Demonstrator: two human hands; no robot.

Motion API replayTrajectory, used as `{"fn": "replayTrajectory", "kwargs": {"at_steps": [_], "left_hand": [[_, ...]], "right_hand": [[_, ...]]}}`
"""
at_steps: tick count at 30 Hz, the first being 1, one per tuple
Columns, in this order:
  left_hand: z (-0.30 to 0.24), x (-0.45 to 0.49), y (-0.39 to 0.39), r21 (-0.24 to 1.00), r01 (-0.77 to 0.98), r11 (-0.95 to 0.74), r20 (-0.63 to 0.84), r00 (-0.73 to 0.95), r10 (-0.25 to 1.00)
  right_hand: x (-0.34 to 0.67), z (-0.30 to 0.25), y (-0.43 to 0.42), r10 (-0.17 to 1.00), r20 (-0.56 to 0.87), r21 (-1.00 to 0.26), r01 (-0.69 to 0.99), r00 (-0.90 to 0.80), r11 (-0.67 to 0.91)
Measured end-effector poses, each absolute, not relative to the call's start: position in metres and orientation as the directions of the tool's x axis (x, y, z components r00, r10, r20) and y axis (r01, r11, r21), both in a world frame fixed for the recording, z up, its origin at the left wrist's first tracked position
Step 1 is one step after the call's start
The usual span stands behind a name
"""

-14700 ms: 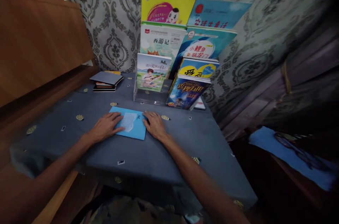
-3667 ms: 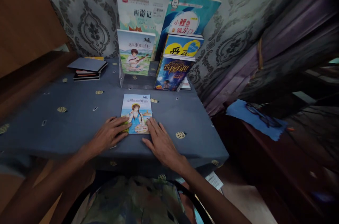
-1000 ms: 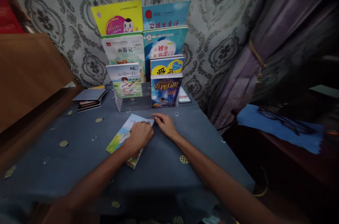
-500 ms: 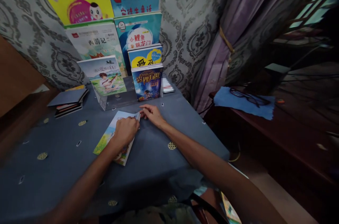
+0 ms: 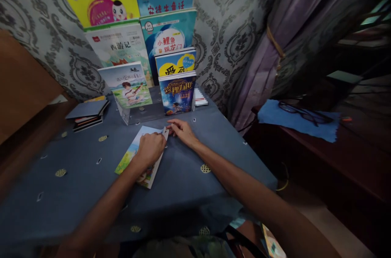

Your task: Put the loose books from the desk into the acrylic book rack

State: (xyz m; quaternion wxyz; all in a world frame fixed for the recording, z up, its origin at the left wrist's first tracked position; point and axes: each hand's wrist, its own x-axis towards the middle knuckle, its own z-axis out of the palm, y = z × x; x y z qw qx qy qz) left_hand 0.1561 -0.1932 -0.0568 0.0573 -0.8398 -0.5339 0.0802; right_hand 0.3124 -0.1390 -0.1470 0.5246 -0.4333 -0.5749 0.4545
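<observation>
A thin picture-covered book (image 5: pixel 130 155) lies slanted on the dark blue-grey tablecloth in front of me. My left hand (image 5: pixel 152 148) rests on its cover with the fingers curled in at the upper right part; it hides much of the picture, and its fingertips are out of sight. At the same book's top right corner, which looks slightly lifted, my right hand (image 5: pixel 182 132) has its thumb and fingers close together, pinching at the corner.
Behind the hands, a clear display rack (image 5: pixel 142 113) holds several upright children's books, a blue one (image 5: pixel 177 93) at front right. Dark notebooks (image 5: pixel 88 113) are stacked at left. Right of the table, glasses (image 5: pixel 305 113) lie on a blue cloth (image 5: pixel 275 117).
The whole view has shifted, so the scene sits a little further right. Both hands stay at the book's upper right part, with the corner now showing slightly raised.
</observation>
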Motion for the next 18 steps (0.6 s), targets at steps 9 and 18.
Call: {"fn": "replayTrajectory", "kwargs": {"at_steps": [9, 18], "left_hand": [[-0.0546, 0.156, -0.1954, -0.184, 0.884, -0.43, -0.075, 0.424, 0.903], [-0.0602, 0.1627, -0.2009, -0.201, 0.887, -0.416, -0.079, 0.408, 0.909]], "right_hand": [[0.3105, -0.1479, -0.1386, 0.978, 0.199, -0.978, 0.052, -0.066, 0.203], [0.3098, -0.1452, -0.141, 0.972, 0.226, -0.969, 0.091, -0.068, 0.231]]}}
